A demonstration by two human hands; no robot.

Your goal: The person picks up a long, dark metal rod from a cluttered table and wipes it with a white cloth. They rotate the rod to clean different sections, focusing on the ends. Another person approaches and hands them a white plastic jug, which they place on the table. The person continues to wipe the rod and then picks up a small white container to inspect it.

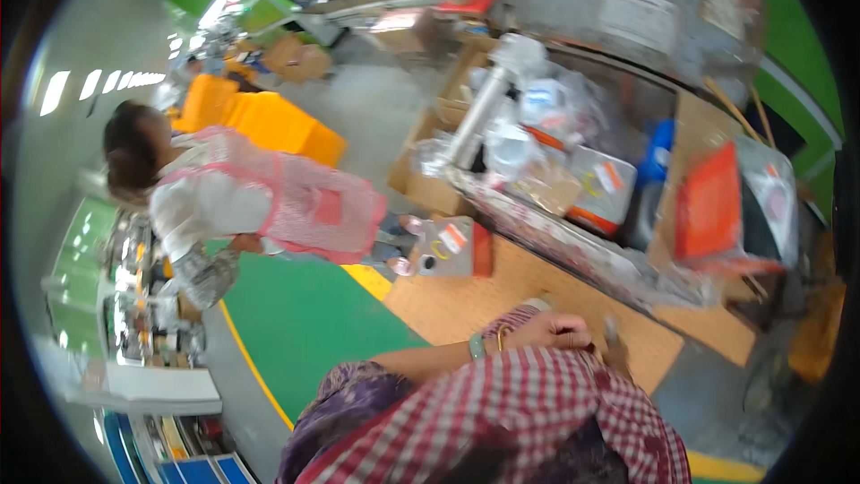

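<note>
My left hand (560,332), with bangles at its wrist, is held in front of my body at the edge of my red-and-white checked apron (502,385). Its fingers are curled in, and whatever they hold, if anything, is hidden. Close beside it, my right hand (616,351) shows only as a smeared shape, its fingers unreadable. Beyond the hands, a grey and orange box-like thing (448,249) rests on the brown board (528,282) on the floor.
An open crate (573,242) heaped with plastic-wrapped goods and an orange-edged metal box (600,188) stands ahead to the right. An orange panel (712,206) leans at its side. On the left, a person in a pink apron (305,197) stands near yellow bins (278,125).
</note>
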